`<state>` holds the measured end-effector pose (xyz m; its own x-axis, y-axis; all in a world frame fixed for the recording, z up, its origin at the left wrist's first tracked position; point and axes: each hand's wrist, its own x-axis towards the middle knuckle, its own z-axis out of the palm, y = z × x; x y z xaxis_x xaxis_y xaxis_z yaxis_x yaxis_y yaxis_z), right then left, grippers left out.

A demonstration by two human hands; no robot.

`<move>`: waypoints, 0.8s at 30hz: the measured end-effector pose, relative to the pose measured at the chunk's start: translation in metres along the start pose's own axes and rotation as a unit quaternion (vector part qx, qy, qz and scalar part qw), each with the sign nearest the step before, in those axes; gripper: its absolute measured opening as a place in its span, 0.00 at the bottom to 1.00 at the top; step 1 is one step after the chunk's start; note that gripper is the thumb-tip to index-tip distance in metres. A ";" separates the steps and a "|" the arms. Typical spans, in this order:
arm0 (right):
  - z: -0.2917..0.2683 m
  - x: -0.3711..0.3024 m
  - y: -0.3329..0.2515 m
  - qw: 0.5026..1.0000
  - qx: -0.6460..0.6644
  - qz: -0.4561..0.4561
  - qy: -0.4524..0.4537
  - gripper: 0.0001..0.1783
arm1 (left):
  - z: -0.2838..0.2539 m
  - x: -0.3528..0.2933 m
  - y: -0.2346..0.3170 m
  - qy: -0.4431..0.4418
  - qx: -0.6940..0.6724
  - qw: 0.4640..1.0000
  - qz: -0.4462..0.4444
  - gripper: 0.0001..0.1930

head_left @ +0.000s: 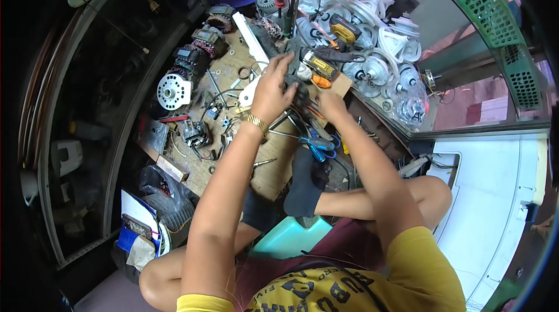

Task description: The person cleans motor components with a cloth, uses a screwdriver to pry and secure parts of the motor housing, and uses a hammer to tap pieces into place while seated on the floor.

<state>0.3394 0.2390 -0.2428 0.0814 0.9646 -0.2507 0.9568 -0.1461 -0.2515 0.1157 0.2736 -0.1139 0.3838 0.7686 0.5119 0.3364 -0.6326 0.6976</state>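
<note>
My left hand (273, 88), a gold bracelet at its wrist, rests over a long white plastic part (249, 35) on the wooden board (230, 73). Its fingers stretch toward a dark grey cloth (300, 59), thumb apart. To its right, my right hand (332, 105) is curled beside a piece of brown cardboard (341, 86); what its fingers hold, if anything, is hidden. Just beyond that hand lie an orange-coloured object (321, 81) and a yellow-and-black tool (319, 64). Blue-handled pliers (316, 144) lie nearer me, below both hands.
Motor parts line the board's left side, including a round white motor cover (173, 92). Small screws and metal pieces are scattered about. White plastic fan motor housings (372, 67) are heaped at the right, with a yellow cordless drill (345, 29). My dark-socked foot (304, 184) is near the board's edge.
</note>
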 end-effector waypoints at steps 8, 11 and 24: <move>-0.003 -0.015 0.000 0.997 -0.013 0.013 0.081 0.13 | 0.060 -0.108 0.001 -0.163 0.190 0.968 -0.031 0.24; -0.075 -0.025 -0.028 0.997 -0.071 0.020 -0.019 0.14 | 0.070 -0.130 -0.018 -0.168 0.100 0.958 -0.211 0.23; -0.022 -0.057 0.001 0.942 0.325 -0.084 -0.015 0.13 | 0.040 -0.099 0.079 0.194 -0.479 0.792 -0.325 0.08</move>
<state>0.3424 0.1889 -0.2080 -0.0736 0.9808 -0.1804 0.5822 -0.1046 -0.8063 0.1387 0.1436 -0.1301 0.0408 0.9913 -0.1248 -0.5239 0.1276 0.8422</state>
